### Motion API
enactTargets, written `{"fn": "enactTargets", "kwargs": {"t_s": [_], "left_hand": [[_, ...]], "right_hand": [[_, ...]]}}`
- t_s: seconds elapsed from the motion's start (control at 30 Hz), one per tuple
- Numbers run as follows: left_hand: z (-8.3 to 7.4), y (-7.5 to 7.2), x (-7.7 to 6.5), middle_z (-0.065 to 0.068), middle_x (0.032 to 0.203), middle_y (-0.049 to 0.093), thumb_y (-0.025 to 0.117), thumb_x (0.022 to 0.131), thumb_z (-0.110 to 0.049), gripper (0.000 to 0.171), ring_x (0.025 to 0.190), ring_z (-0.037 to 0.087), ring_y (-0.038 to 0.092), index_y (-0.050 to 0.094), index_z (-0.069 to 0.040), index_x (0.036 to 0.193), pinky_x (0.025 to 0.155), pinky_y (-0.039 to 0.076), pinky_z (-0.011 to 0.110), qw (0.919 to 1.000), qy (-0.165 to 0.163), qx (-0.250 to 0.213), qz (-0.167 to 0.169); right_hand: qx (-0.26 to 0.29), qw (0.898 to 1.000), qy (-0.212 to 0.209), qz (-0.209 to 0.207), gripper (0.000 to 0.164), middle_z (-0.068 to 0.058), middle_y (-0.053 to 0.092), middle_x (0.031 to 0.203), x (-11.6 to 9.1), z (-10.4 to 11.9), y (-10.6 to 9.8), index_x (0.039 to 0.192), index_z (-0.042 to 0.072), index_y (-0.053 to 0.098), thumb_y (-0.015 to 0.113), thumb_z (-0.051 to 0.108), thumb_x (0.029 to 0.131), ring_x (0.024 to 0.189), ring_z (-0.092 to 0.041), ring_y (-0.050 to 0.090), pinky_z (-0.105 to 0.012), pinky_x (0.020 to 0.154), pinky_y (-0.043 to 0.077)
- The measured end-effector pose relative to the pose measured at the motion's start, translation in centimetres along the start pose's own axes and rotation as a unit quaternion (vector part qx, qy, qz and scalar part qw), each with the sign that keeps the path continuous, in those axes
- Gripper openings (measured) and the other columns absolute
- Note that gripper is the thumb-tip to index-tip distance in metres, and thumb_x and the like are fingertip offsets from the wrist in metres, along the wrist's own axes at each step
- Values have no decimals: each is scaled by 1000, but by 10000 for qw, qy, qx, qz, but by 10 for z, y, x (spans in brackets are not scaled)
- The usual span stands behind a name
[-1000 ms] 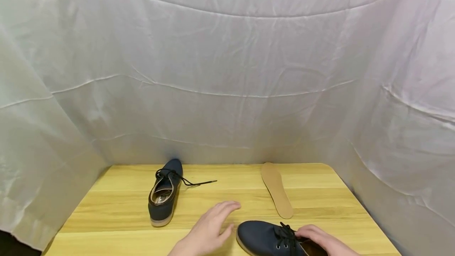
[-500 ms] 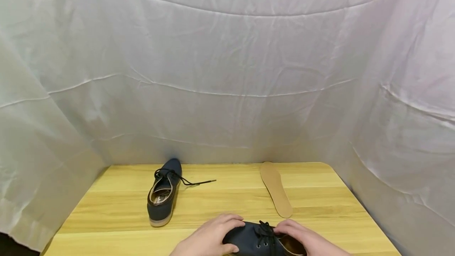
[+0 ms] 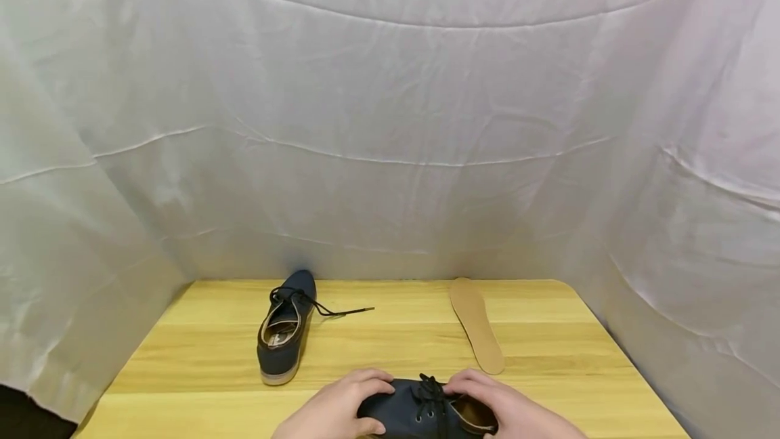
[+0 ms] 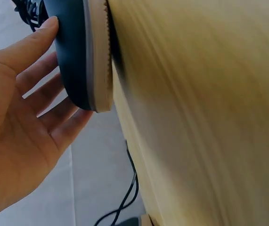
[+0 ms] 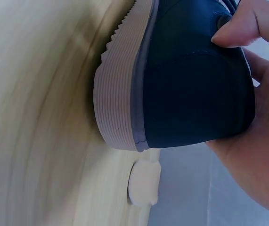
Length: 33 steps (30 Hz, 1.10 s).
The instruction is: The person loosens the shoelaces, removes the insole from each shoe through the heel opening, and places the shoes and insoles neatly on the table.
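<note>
A dark navy lace-up shoe [image 3: 399, 408] lies sideways at the near edge of the head view, toe to the left, its black lace [image 3: 431, 391] tied. My left hand [image 3: 338, 404] holds the toe, thumb on the near side and fingers round the far side; the left wrist view shows the toe [image 4: 70, 56] between them. At the other end, my right hand [image 3: 500, 406] grips the shoe by its opening near the heel. In the right wrist view the thumb presses the upper above the heel [image 5: 191, 99], and the pale ridged sole [image 5: 118, 94] faces the table.
A matching shoe [image 3: 280, 359] stands at the back left, its loose lace [image 3: 341, 314] trailing right. A tan insole [image 3: 478, 327] lies flat at the back right of the wooden table [image 3: 183, 351]. Pale grey cloth [image 3: 378, 120] hangs behind and at both sides.
My left hand has come onto the toe of the near shoe, which it was apart from before. The shoe has shifted left, with my right hand moving along at its opening.
</note>
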<state>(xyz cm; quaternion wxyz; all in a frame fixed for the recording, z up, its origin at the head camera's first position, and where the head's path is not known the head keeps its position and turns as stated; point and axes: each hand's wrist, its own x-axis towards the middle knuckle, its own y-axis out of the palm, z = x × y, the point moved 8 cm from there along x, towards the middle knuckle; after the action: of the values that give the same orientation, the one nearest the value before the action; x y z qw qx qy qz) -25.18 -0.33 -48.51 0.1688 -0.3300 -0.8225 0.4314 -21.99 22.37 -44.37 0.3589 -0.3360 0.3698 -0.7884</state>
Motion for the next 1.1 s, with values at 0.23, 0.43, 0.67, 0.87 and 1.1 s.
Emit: {"fn": "enactTargets", "kwargs": {"t_s": [0.23, 0.43, 0.67, 0.87, 1.1], "left_hand": [[12, -10, -13, -11, 144, 57, 79, 91, -40, 46, 134, 19, 55, 68, -29, 134, 104, 52, 38, 9989, -422, -214, -13], [21, -18, -24, -5, 143, 59, 81, 90, -37, 46, 133, 24, 57, 69, -25, 133, 103, 52, 39, 9980, -494, -373, -115], [31, -30, -36, -2, 142, 60, 84, 88, -34, 47, 131, 27, 58, 69, -23, 132, 100, 53, 39, 9963, -669, -468, -267], [34, -41, -42, 0, 136, 63, 86, 86, -30, 48, 126, 27, 60, 70, -20, 130, 99, 53, 40, 9961, -642, -352, -484], [36, -45, -44, 1, 135, 64, 87, 85, -28, 49, 126, 29, 60, 70, -18, 130, 101, 52, 43, 9961, -621, -204, -592]], "right_hand": [[527, 9980, 335, 46, 61, -1, 52, 141, 18, -2, 11, 149, 20, 51, 75, 13, 93, 124, -15, 53, -27, 99, 49], [752, 9939, 800, 132, 81, 8, 51, 142, 34, -6, 19, 147, 28, 54, 66, -7, 75, 124, -15, 53, -27, 101, 46], [767, 9946, 692, 73, 86, 3, 53, 141, 55, -8, 23, 146, 27, 56, 63, -7, 68, 124, -15, 55, -29, 102, 47], [765, 9952, 618, 14, 84, 5, 54, 140, 69, -10, 27, 145, 26, 58, 63, -6, 67, 123, -16, 57, -30, 101, 48], [745, 9961, 460, 58, 83, 4, 54, 138, 76, -11, 29, 145, 23, 58, 63, -5, 67, 122, -16, 57, -29, 102, 48]]}}
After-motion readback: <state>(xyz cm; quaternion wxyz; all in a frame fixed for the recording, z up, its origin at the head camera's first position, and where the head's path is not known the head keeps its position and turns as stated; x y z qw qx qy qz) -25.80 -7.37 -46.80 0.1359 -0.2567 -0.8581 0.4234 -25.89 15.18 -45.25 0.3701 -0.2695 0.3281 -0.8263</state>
